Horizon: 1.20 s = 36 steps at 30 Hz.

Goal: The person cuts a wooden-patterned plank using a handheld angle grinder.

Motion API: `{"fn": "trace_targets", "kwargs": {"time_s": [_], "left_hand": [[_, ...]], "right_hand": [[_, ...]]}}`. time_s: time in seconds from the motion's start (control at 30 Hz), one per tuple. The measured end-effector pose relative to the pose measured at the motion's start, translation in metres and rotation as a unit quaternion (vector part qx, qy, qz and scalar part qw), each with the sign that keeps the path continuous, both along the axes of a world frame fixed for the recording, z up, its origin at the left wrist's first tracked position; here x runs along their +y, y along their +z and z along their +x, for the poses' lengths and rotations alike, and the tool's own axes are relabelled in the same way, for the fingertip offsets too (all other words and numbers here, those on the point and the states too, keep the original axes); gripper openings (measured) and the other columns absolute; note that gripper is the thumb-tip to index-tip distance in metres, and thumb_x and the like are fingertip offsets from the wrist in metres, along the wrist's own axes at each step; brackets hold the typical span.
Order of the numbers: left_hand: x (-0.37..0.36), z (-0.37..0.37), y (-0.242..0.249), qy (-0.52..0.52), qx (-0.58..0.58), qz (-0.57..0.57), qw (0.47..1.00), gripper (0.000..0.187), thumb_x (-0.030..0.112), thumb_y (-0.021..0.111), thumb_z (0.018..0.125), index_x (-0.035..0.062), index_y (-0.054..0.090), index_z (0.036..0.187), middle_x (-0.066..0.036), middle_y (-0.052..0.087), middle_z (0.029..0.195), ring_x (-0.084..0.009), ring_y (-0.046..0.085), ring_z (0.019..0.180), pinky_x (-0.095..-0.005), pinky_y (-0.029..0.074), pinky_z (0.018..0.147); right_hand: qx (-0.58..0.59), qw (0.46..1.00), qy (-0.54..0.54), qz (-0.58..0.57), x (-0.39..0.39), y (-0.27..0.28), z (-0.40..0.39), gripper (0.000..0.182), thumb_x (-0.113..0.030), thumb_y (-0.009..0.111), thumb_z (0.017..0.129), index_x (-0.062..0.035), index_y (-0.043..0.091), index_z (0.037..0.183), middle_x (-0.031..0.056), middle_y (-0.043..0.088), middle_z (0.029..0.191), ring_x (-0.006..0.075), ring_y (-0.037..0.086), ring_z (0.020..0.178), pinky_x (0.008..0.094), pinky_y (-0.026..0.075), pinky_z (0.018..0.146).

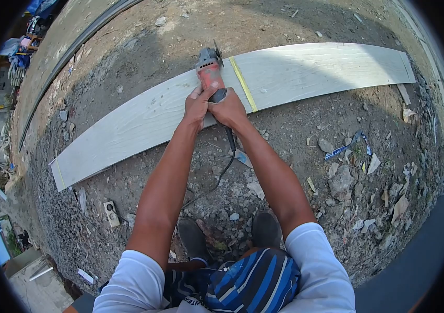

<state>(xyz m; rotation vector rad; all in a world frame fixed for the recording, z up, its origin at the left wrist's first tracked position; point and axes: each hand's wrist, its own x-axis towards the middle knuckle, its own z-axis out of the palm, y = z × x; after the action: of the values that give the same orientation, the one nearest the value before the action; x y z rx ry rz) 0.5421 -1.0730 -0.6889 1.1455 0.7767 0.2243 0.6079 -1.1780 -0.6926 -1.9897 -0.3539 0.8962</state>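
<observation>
An angle grinder (pixel 211 75) with a red body and grey head is held over a long pale board (pixel 143 117) on the ground. My left hand (pixel 197 107) is closed around the left side of the grinder's body. Wrapped round its dark rear handle is my right hand (pixel 228 108). The cutting disc (pixel 217 52) stands on edge at the right of the head, near the board's far edge. A yellow strip (pixel 244 84) crosses the board just right of the grinder. The black cord (pixel 230 141) runs down from the handle between my arms.
A white power socket (pixel 111 214) lies on the gravel at left. My shoes (pixel 266 229) stand below the board among stones and scraps. A blue-and-white wrapper (pixel 344 148) and a larger rock (pixel 342 180) lie at right. A dark pipe (pixel 70 57) curves along the upper left.
</observation>
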Motion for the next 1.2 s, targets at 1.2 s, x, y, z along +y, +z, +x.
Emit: {"fn": "trace_targets", "kwargs": {"time_s": [1.2], "left_hand": [[0.0, 0.002, -0.002, 0.008, 0.015, 0.008, 1.0, 0.068, 0.041, 0.081, 0.088, 0.0013, 0.059, 0.14, -0.007, 0.07, 0.121, -0.0143, 0.065, 0.104, -0.03, 0.05, 0.094]], "right_hand": [[-0.001, 1.0, 0.001, 0.003, 0.002, -0.002, 0.003, 0.095, -0.047, 0.082, 0.068, 0.014, 0.048, 0.132, 0.0318, 0.068, 0.117, 0.0422, 0.07, 0.109, 0.044, 0.055, 0.091]]}}
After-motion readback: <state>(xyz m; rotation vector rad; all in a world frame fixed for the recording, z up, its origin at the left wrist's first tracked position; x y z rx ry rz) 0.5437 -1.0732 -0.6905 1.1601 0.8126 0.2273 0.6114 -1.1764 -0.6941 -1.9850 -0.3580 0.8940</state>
